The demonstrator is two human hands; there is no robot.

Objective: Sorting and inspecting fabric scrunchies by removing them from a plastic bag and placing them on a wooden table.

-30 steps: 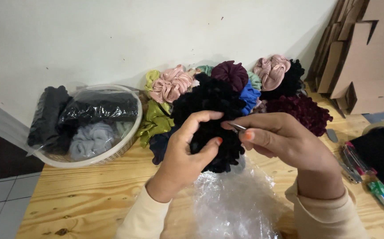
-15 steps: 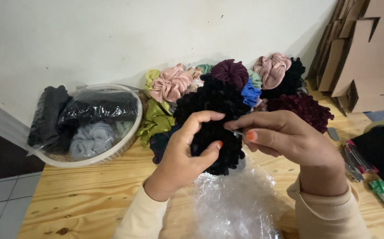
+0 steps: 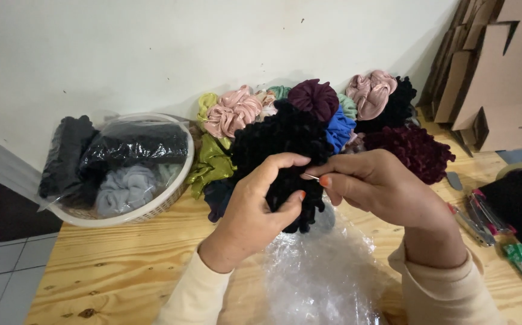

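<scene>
fingers of left hand (image 3: 255,207) gripping black scrunchie (image 3: 282,144), right hand (image 3: 372,183) pinching a needle (image 3: 311,176)

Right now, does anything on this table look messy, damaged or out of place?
Nothing looks damaged or spilled. The scrunchie pile is loosely heaped against the wall. Both hands, left hand and right hand, grip a black scrunchie above crumpled clear plastic.

Two bare hands: left hand (image 3: 255,210), right hand (image 3: 381,186). One round white woven basket (image 3: 153,207) at the bench's left edge. Two pink satin scrunchies (image 3: 232,111) (image 3: 370,90) along the back edge.
</scene>
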